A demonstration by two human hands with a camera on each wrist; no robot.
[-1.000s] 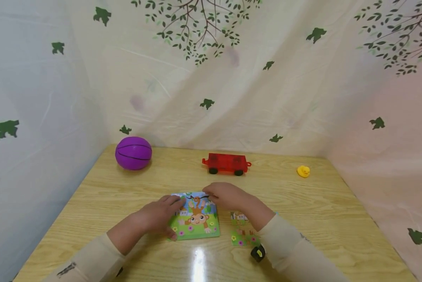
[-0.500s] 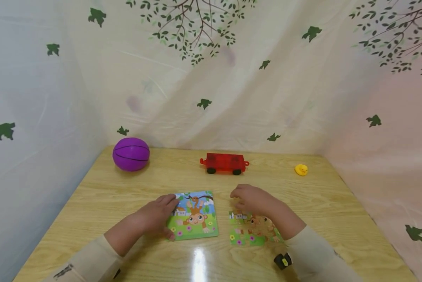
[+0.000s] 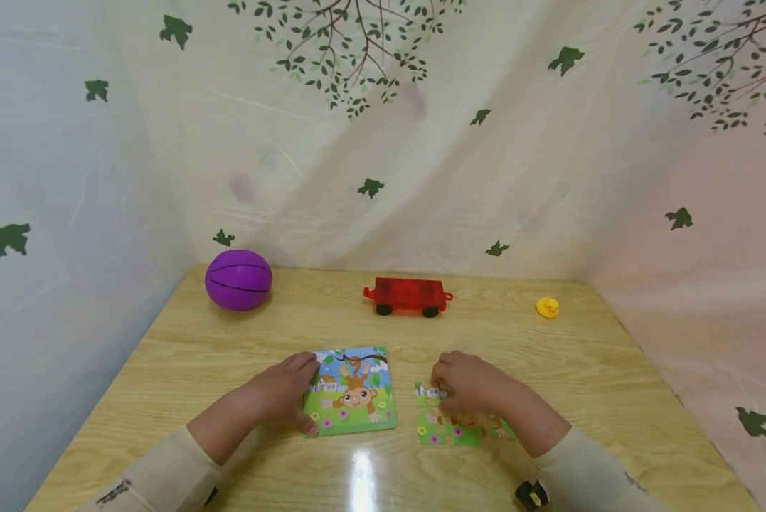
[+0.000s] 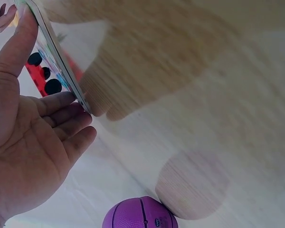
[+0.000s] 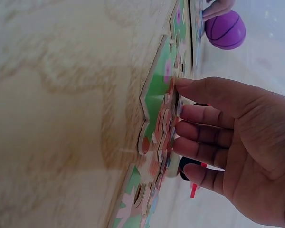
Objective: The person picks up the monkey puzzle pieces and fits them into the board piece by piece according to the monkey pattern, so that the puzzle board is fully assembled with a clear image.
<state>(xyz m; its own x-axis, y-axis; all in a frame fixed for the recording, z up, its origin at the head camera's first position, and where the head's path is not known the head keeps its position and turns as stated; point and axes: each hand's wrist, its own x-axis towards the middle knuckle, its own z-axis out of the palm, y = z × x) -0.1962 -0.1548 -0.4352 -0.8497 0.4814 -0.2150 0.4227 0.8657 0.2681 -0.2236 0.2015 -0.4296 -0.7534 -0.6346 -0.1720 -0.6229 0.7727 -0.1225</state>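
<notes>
A square jigsaw puzzle [image 3: 357, 416] with a monkey picture lies mid-table. Along its left side rests my left hand [image 3: 280, 391], thumb at the near corner and fingers farther up. The left wrist view shows those fingers [image 4: 69, 111] extended against the puzzle's edge. Just right of the puzzle is a second group of jigsaw pieces [image 3: 466, 435], laid close together with gaps. My right hand [image 3: 475, 384] is over this group and covers part of it. In the right wrist view its thumb and fingers [image 5: 202, 130] reach the pieces, with space between thumb and forefinger.
At the table's back stand a purple ball [image 3: 238, 280] on the left, a red toy wagon [image 3: 408, 295] in the middle and a yellow rubber duck [image 3: 548, 307] on the right. A pale curtain [image 3: 293, 178] with leaf prints encloses the table [image 3: 229, 334].
My right hand has left the puzzle's upper right corner, moved right, and come down onto the second group of pieces. My left hand stays at the puzzle's left side.
</notes>
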